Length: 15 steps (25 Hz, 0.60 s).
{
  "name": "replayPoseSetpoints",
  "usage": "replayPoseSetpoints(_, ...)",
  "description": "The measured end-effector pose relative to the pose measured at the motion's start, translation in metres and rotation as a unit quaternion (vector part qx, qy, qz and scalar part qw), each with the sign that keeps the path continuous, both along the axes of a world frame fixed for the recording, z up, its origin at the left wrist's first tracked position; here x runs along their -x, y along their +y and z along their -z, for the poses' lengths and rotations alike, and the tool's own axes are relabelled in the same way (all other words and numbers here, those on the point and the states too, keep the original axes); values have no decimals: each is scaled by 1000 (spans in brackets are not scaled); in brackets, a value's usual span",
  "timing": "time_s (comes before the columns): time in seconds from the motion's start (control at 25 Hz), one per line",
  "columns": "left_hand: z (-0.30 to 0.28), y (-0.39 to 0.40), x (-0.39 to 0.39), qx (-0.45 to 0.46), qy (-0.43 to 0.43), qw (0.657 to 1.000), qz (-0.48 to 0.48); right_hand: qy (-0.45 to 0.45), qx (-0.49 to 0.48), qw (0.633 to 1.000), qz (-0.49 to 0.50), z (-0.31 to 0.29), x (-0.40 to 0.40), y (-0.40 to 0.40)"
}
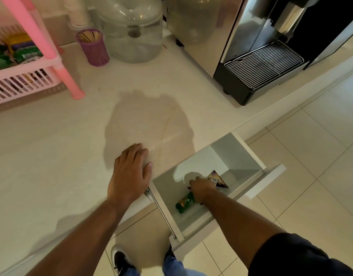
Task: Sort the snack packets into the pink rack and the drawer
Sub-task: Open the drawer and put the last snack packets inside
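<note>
A white drawer [243, 152] stands pulled out below the counter edge. Inside it lie a green snack packet [184, 203] and a brown-purple packet [217, 179]. My right hand [201, 189] reaches down into the drawer between the two packets; its fingers are on the packets, but I cannot tell whether they grip either one. My left hand [131, 172] rests flat on the white counter near its edge, fingers straight, holding nothing. The pink rack [26, 76] stands at the far left of the counter, with green and yellow-purple packets [22, 50] on its shelf.
A purple cup of wooden sticks [93, 47], a clear plastic container [131, 28] and a coffee machine with a metal drip grate [265, 66] stand along the back of the counter. Tiled floor lies to the right; my shoes [120, 259] show below.
</note>
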<state>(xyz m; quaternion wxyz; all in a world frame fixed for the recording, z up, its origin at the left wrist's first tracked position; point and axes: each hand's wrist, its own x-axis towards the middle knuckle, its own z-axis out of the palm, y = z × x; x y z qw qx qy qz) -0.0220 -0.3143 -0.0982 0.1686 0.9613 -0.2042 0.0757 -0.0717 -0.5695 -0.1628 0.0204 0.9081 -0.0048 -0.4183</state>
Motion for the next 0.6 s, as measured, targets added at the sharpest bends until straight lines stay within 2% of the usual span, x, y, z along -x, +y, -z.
replayPoseSetpoints(0.12,1,0,0,5,-2,1000,3,-66,-57,995,39,-23,2,1)
replayPoseSetpoints(0.24,2,1,-1,12,3,1000,3,-234,-113,960,107,-52,24,-3)
replayPoseSetpoints(0.36,0,0,0,13,9,1000,2,-442,-111,866,206,-76,73,-12)
replayPoseSetpoints(0.44,-2,0,0,9,9,1000,3,-525,-100,797,280,-85,106,-13)
replayPoseSetpoints(0.52,-3,0,0,6,7,1000,5,-551,-98,747,360,-87,129,-8)
replayPoseSetpoints(0.6,-4,-1,0,3,7,1000,5,-521,-130,703,467,-85,141,2)
